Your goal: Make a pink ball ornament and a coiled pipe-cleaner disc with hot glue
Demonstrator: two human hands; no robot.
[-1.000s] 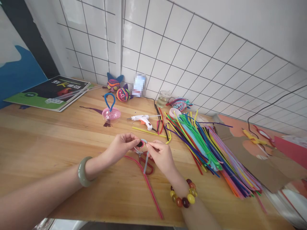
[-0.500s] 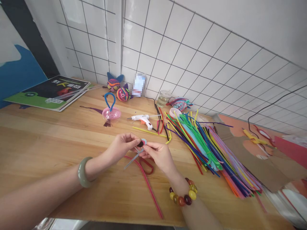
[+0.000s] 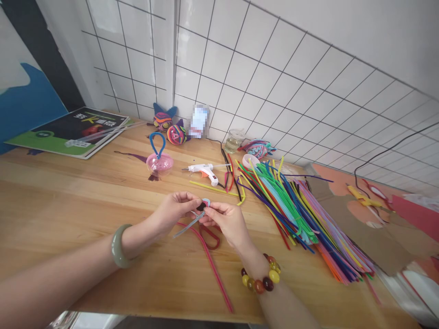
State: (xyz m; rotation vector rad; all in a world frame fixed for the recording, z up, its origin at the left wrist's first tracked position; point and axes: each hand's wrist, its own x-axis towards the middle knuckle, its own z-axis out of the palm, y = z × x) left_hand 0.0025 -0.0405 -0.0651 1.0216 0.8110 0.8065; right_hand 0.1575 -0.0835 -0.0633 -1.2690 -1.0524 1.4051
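Observation:
Between my two hands is a small coil point(image 3: 206, 202) of light blue and pink with a black centre. My left hand point(image 3: 178, 208) pinches its left side, and my right hand point(image 3: 224, 219) holds it from the right with closed fingers. A grey-blue strip point(image 3: 187, 226) hangs from the coil down to the left. Below my hands, red pipe cleaners point(image 3: 214, 265) lie on the wooden table point(image 3: 144, 292), one bent into a loop. The white glue gun point(image 3: 205, 172) lies beyond my hands, with a yellow pipe cleaner point(image 3: 212, 187) in front of it.
A pipe cleaner pile point(image 3: 291, 205) spreads at the right, near a yellow glue gun point(image 3: 363, 196) on cardboard. Behind are a pink clear ball point(image 3: 159, 163) with a blue loop, colourful fish figures point(image 3: 177, 133), a phone point(image 3: 199, 121) and a jar point(image 3: 234, 140). A book point(image 3: 72, 132) lies left.
The free end of the grey-blue strip has swung slightly to the left and up. Both hands keep nearly the same place and hold.

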